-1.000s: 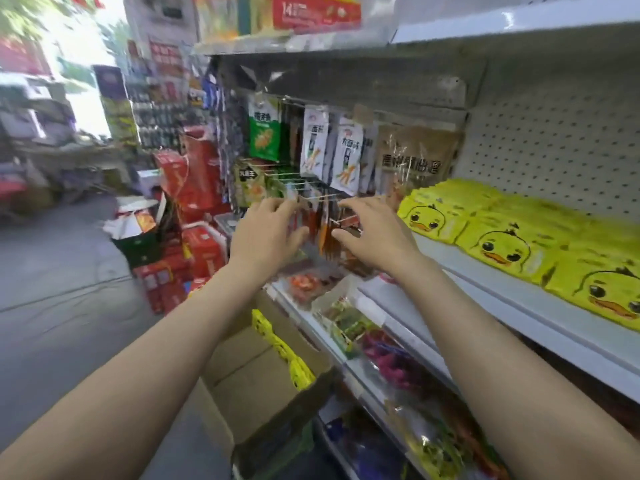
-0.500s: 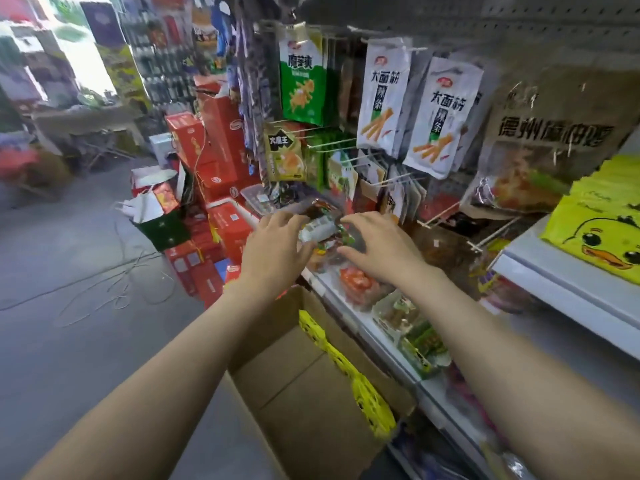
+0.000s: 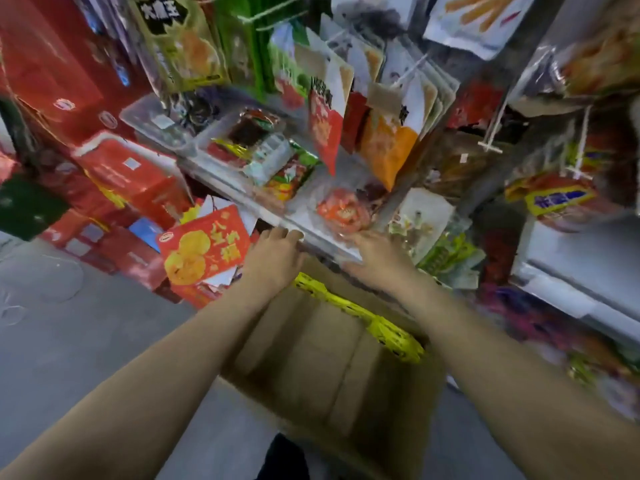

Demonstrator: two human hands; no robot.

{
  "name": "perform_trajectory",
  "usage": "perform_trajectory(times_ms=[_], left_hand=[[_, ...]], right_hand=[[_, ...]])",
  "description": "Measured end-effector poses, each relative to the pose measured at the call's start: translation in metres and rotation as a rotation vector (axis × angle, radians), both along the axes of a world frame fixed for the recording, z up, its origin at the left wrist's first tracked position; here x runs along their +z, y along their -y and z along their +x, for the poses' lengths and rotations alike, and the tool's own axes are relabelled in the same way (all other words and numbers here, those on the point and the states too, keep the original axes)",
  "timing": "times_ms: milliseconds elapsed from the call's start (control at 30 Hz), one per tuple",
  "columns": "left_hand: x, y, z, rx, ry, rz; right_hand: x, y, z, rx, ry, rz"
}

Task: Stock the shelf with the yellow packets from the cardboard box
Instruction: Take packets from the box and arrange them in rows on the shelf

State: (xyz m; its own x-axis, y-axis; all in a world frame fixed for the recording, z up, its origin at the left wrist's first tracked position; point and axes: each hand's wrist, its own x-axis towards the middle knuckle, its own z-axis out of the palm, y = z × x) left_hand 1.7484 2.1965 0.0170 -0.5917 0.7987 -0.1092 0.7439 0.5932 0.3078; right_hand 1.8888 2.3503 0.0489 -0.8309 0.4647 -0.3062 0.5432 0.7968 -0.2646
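Note:
An open cardboard box [image 3: 322, 362] stands on the floor below me, against the shelving. A row of yellow packets [image 3: 360, 317] lines its far inner wall; the rest of the box looks bare. My left hand [image 3: 273, 258] and my right hand [image 3: 377, 258] hang side by side over the box's far edge, just below the front lip of a low shelf [image 3: 311, 237]. Both hands hold nothing, with fingers loosely extended. The frame is blurred by motion.
Clear trays of snacks sit on the low shelf, with hanging snack bags [image 3: 388, 147] on pegs above. Red gift boxes [image 3: 131, 174] are stacked at left, with a red and orange bag [image 3: 207, 247] beside my left hand. A white shelf edge [image 3: 581, 282] runs at right.
My view has tilted down toward the box. Both hands have dropped from the hanging bags and snack trays to just above the box's far edge.

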Motion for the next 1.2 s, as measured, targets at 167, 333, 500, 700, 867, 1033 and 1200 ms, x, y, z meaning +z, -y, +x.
perform_trajectory(times_ms=[167, 333, 500, 700, 867, 1033, 1200], left_hand=[[-0.092, 0.002, -0.02, -0.07, 0.222, -0.133], [-0.166, -0.001, -0.031, -0.116, 0.275, -0.174], [-0.222, -0.013, -0.037, -0.159, 0.339, -0.188], [-0.264, -0.023, -0.039, -0.093, 0.286, -0.136], [-0.275, -0.025, -0.032, -0.076, 0.183, -0.117], [-0.293, -0.028, -0.031, -0.13, 0.006, -0.139], [-0.29, -0.033, -0.026, -0.106, 0.075, -0.068]], right_hand=[[-0.087, 0.009, 0.008, -0.048, 0.158, -0.153], [-0.177, 0.021, 0.023, -0.13, 0.247, -0.162], [-0.247, 0.024, 0.039, -0.275, 0.26, -0.238], [-0.297, 0.028, 0.04, -0.308, 0.215, -0.064], [-0.32, 0.037, 0.038, -0.355, 0.261, 0.163], [-0.332, 0.04, 0.041, -0.422, 0.219, 0.219], [-0.317, 0.037, 0.057, -0.42, -0.059, -0.205]])
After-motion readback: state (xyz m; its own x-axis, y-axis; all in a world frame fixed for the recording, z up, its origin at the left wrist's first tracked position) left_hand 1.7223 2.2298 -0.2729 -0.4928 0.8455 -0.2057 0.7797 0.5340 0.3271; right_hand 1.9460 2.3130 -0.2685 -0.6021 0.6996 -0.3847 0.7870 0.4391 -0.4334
